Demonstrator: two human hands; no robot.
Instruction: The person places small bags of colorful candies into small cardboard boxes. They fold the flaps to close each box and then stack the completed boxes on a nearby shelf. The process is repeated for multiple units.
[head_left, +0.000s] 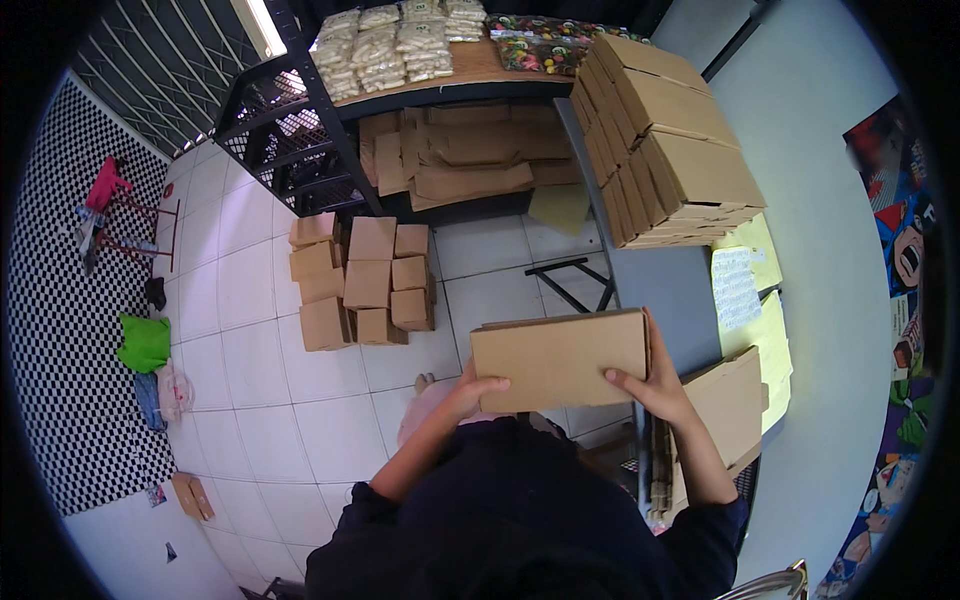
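A closed brown cardboard box (562, 364) is held level in front of my body, above the floor and beside the grey table (660, 292). My left hand (472, 390) grips its left end, with the thumb on the near face. At the opposite end, my right hand (654, 379) wraps the edge, thumb also on the near face. Flattened cardboard pieces (724, 405) lie on the table by my right forearm. A tall stack of folded cardboard boxes (675, 142) stands at the table's far end.
Several small cardboard boxes (367, 281) are piled on the tiled floor (262, 420) ahead to the left. A black metal rack (300, 142) and a shelf with bagged goods (397, 45) stand beyond. Yellow sheets and a handwritten paper (735, 289) lie along the wall side.
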